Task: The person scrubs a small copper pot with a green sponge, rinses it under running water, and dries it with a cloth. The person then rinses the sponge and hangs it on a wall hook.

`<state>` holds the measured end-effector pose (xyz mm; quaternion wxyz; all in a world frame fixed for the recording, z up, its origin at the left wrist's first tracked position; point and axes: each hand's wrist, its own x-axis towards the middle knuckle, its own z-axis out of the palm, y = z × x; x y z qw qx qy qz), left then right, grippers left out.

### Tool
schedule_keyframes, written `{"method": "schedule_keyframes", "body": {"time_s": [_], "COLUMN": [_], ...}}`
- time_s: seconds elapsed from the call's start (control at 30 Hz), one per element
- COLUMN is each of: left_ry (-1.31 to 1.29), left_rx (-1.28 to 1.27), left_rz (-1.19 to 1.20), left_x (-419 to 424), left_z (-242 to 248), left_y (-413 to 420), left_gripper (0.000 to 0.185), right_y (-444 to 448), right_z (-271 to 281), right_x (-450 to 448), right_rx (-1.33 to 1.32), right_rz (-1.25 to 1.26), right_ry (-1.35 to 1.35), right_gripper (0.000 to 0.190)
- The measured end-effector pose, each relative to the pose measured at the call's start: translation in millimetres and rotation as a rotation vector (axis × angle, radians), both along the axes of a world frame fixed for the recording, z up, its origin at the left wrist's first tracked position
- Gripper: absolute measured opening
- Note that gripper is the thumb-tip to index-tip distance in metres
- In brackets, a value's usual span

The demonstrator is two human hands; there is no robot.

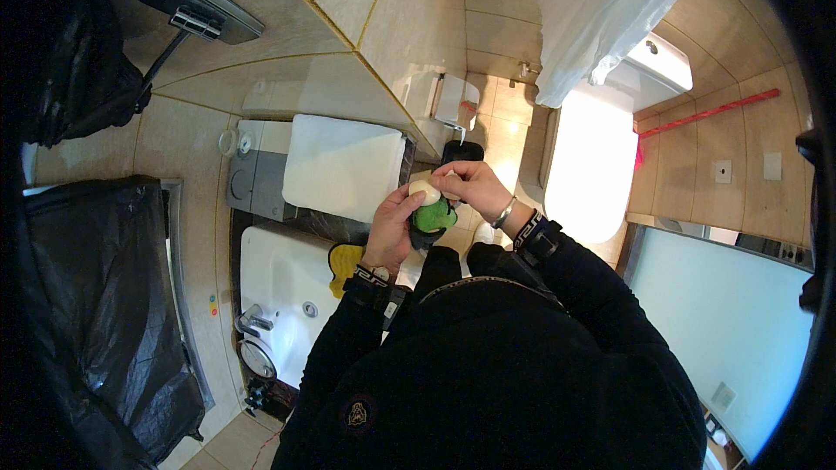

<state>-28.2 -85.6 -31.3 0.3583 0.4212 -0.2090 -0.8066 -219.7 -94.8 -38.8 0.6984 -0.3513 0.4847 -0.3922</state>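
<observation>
Both my hands meet in front of me, above the bathroom floor. My left hand (pixel 390 225) is shut on a small round cream-coloured object (pixel 424 192), its thumb over the near side. A green cloth-like item (pixel 434 215) sits just below that object, partly hidden, with something dark beneath it. The fingers of my right hand (pixel 482 189) pinch at the far right side of the round object, around a small pale piece (pixel 450 184). Whether this piece belongs to the round object I cannot tell.
To the left are a white washbasin (pixel 287 274) with a metal tap (pixel 253 322), a yellow cloth (pixel 345 266) over its edge, and a folded white towel (pixel 343 166). A toilet (pixel 588 163) stands to the right, beside a translucent plastic sheet (pixel 607 6). A black bin (pixel 463 151) lies beyond my hands.
</observation>
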Motion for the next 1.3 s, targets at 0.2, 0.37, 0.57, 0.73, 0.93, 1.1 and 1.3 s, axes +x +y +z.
{"method": "schedule_keyframes", "body": {"time_s": [0.2,0.37,0.57,0.73,0.93,1.1,1.3], "left_ry": [-0.027,0.014,0.042,-0.047,-0.126,-0.084,-0.095], "left_rx": [0.018,0.054,0.15,0.179,0.268,0.293,0.273], "left_rz": [0.017,0.004,0.02,0.082,0.027,-0.013,-0.055], "left_x": [0,1,18,42,82,114,138], "left_z": [-1,-2,0,1,-1,-2,-6], "left_y": [-2,-5,4,25,47,51,50], "left_gripper": [0.029,0.031,0.034,0.036,0.039,0.039,0.039], "right_y": [-1,-2,-15,-30,-62,-76,-63], "right_z": [-8,-29,-126,-239,-324,-364,-384], "right_x": [5,4,-14,-18,-14,-11,-6], "right_rx": [-0.136,-0.104,0.254,0.435,-0.193,-0.109,0.083], "right_rz": [-0.075,-0.106,-0.275,-0.329,0.779,0.812,0.293], "right_ry": [0.093,0.146,0.268,0.359,1.443,1.476,1.383], "right_gripper": [0.018,0.01,0.013,0.012,0.03,0.013,0.018]}}
